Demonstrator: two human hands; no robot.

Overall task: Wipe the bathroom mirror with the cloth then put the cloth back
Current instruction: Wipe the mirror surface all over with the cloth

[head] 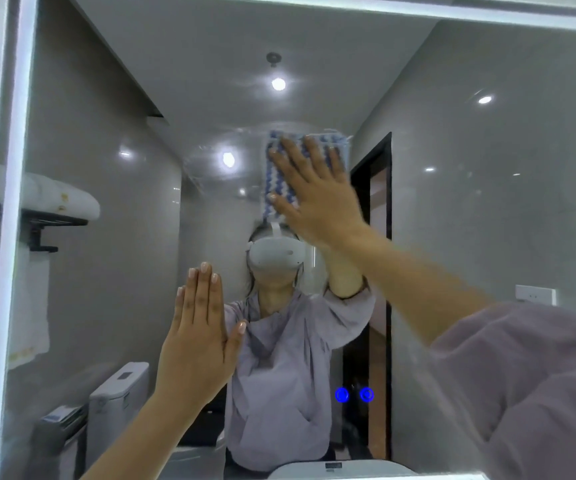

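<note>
Mirror [470, 209] fills the view; its lit edge strip [19, 202] runs down the far L, w/ a towel shelf [57, 206] reflected just beside it. L of centre, the left hand [199, 327] is held up w/ fingers straight and together, palm toward the glass, nothing gripped; whether it touches the glass can't be told. Faint arc-shaped smears [210, 157] are seen on the glass above it, just L of the cloth [275, 178]. Cloth is up in the mirror's upper-middle, flat on the glass, pinned under the right hand [314, 192], whose fingers are spread & laid flat over it: pressed, not clenched. Step in hand is judged to be the wiping, approx. mid-task; putting the cloth back is not yet done. To do it well: pressure should be spread evenly thru the whole palm, strokes overlapped so the smears at L are taken in, and the cloth held flat so no bare fingertip is dragged on the glass. Cloth itself: blue & white, nubbly texture in wavy rows, roughly rectangular, top edge & L side showing past the fingers; it looks soft, so prob. easily bunched. Lower R of centre, two blue glowing touch buttons [342, 394] are set in the glass, best passed lightly. Far R, the lilac sleeve [522, 375] is close to the lens & blocks that lower corner, so the glass there can't be checked.
</note>
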